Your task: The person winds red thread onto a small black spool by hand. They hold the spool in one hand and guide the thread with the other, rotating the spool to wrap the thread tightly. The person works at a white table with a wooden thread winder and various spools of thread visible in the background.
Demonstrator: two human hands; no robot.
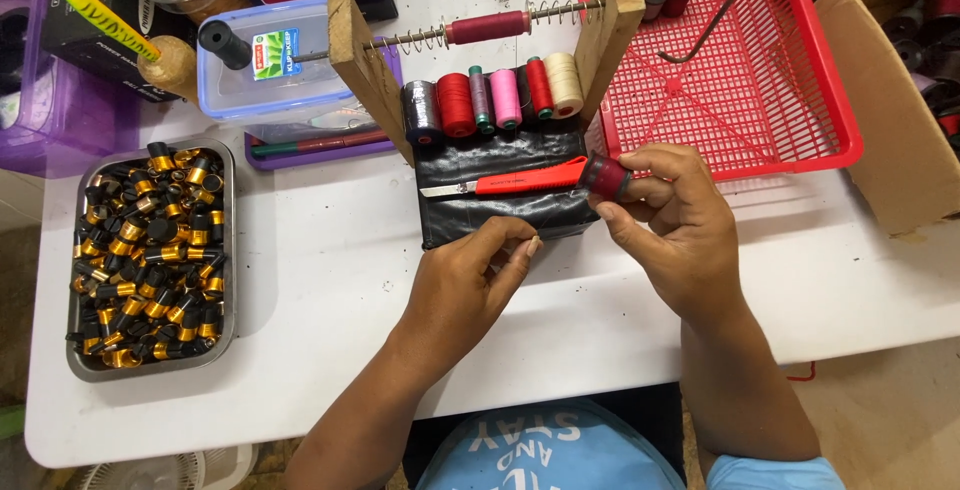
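Red plastic basket (800, 120) is sitting at the right of the white tabletop (330, 290), a metal tray (228, 250) of black-and-gold caps is lying well to the left, and a wooden rack (365, 75) with a row of thread spools (495, 100) is standing just behind the hands. Right hand (675, 220) is pinching a small dark-red cylinder (606, 177) beside a red utility knife (515, 182) that is resting on a black pad (500, 200). Left hand (470, 285) is holding its thumb and forefinger pressed together at the pad's near edge; whether anything is between them cannot be told.
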